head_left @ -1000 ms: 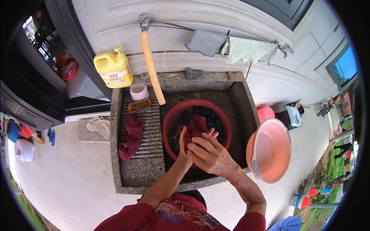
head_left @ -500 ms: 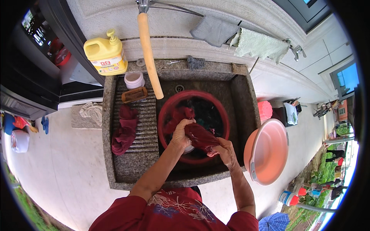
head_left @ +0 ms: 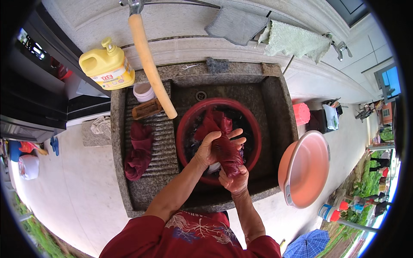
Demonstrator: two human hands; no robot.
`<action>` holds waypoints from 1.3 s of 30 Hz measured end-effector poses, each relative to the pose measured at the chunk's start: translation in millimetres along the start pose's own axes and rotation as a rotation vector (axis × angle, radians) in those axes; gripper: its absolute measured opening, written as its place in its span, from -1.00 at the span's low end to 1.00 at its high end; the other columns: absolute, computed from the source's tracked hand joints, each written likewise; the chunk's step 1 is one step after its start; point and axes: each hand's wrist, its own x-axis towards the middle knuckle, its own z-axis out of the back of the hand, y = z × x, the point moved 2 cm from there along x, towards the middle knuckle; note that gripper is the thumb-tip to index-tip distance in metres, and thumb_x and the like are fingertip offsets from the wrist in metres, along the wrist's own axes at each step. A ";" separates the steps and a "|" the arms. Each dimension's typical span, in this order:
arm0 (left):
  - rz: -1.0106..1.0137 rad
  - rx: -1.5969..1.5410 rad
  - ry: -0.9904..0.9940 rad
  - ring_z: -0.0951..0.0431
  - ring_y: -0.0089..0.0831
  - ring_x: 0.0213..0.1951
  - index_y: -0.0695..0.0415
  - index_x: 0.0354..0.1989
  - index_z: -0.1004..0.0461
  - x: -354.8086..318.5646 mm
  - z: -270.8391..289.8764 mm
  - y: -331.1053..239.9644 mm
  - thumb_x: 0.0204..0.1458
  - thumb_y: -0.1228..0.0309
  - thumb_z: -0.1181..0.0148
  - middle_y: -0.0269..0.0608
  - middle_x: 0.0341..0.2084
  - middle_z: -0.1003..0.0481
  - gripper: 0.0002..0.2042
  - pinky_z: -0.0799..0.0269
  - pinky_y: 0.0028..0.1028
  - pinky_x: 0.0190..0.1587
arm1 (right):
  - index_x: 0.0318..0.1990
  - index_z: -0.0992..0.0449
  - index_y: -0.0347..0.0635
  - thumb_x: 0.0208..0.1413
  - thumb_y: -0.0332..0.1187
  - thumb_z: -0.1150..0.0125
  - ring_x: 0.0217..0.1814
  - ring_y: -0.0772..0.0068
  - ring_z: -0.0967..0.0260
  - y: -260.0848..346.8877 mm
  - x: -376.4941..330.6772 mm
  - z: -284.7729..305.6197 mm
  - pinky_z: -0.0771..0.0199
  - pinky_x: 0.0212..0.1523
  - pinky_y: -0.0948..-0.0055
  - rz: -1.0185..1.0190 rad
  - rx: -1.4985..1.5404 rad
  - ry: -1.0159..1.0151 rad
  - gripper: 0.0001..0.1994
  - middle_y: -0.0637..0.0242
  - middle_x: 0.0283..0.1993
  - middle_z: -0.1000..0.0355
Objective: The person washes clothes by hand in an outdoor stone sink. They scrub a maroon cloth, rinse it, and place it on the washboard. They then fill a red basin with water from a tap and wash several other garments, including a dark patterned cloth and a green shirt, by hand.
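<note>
A wet, twisted dark red cloth (head_left: 227, 151) is held above a red basin (head_left: 257, 158) in the stone sink. My right hand (head_left: 235, 179) is closed tightly round its lower end. Around its middle, my left hand (head_left: 207, 150) supports the cloth loosely, the thumb on one side and the fingers spread out on the other. The cloth's loose upper end hangs over the basin, where dark water and other fabric partly show beneath my hands. Left of the basin, another dark red cloth (head_left: 139, 150) lies bunched on the ridged washboard (head_left: 162, 160).
A pale orange hose (head_left: 148, 64) hangs over the sink's left part. Near it are a wooden brush (head_left: 146, 109), a white tub (head_left: 143, 92) and a yellow pump jug (head_left: 107, 66). A large pink basin (head_left: 306, 172) stands right of the stone sink (head_left: 117, 163). Rags (head_left: 297, 42) hang behind.
My right hand has moved left and nearer to me, turning the cloth more upright. The left hand's fingers have opened out around it. The whole view has shifted slightly.
</note>
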 end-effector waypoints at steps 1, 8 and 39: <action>-0.121 -0.031 -0.122 -0.50 -0.23 -0.14 0.19 -0.13 -0.42 -0.2 0.6 2.5 0.00 0.18 -0.09 -0.12 -0.21 -0.49 -0.64 -0.39 -0.25 0.03 | 0.02 -0.27 -0.34 -0.15 -0.13 -0.16 -0.64 0.40 -0.18 1.6 1.8 -4.2 -0.25 -0.59 0.41 0.017 -0.027 -0.014 -0.41 0.22 -0.50 -0.31; -0.137 -0.052 -0.373 -0.53 -0.31 -0.43 0.12 -0.51 -0.44 0.3 5.7 -1.1 0.01 0.16 -0.12 -0.21 -0.56 -0.50 -0.73 -0.47 -0.29 -0.16 | 0.21 -0.07 -0.21 -0.24 -0.28 -0.46 -0.02 0.22 -0.32 11.5 -23.3 -59.9 -0.37 -0.01 0.28 0.595 -1.084 -0.186 -0.16 0.11 0.01 -0.25; -0.371 0.898 -0.622 -0.47 -0.61 -0.31 0.14 -0.24 -0.48 -24.4 -5.5 36.9 -0.01 0.50 -0.21 -0.40 -0.35 -0.48 -0.85 -0.41 -0.54 -0.20 | -0.17 -0.21 -0.18 0.10 -0.55 0.08 -0.46 0.53 -0.35 67.5 26.4 -20.2 -0.43 -0.37 0.55 0.452 -0.735 -0.499 -0.85 0.32 -0.51 -0.31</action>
